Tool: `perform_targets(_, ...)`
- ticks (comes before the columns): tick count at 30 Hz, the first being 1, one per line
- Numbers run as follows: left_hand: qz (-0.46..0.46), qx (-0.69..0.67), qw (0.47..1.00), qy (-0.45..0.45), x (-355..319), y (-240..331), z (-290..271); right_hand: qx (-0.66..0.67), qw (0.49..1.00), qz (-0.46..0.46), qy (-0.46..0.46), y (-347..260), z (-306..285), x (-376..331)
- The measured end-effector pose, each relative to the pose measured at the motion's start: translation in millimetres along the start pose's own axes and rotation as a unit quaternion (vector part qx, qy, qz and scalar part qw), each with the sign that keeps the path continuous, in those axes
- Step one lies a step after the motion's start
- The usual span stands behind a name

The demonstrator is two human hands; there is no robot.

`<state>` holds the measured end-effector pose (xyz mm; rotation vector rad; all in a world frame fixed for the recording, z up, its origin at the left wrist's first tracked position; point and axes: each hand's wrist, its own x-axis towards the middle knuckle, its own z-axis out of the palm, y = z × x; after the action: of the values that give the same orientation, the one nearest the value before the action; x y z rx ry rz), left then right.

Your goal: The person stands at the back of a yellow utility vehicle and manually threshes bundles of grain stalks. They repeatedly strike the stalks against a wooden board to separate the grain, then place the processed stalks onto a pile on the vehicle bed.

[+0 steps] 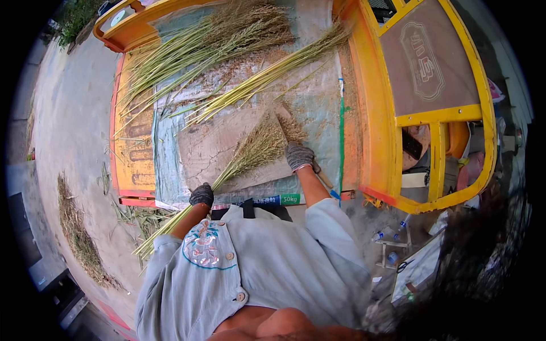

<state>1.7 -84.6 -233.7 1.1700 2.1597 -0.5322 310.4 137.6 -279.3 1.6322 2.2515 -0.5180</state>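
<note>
My left hand, in a dark knitted glove, is closed around the stems of a bundle of broomcorn-like stalks. The stems run out past my left forearm, and the bushy seed heads fan away to the right over a worn, cracked board. At the heads' right side my right hand, in a grey patterned glove, is closed on a tool with a wooden handle. The handle's end sticks out below the hand. A thin grey, blade-like edge lies across the heads; its full shape is hidden.
A large stalk pile and a smaller bundle lie on the seed-strewn woven sheet beyond the board. The yellow vehicle frame rises at the right. Dry stalks lie on the ground at left.
</note>
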Motion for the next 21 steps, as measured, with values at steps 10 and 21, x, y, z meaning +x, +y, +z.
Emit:
perform_targets(10, 0.006, -0.04, 0.998, 0.054, -4.9, -0.1, 19.2, 0.071, 0.957, -0.17, 0.223, -59.6, -10.0, -88.0)
perform_targets(21, 0.175, -0.269, 0.904, -0.284, 5.9, -29.3, 39.5, 0.105, 0.985, -0.084, -0.108, -88.2, 21.1, -93.3)
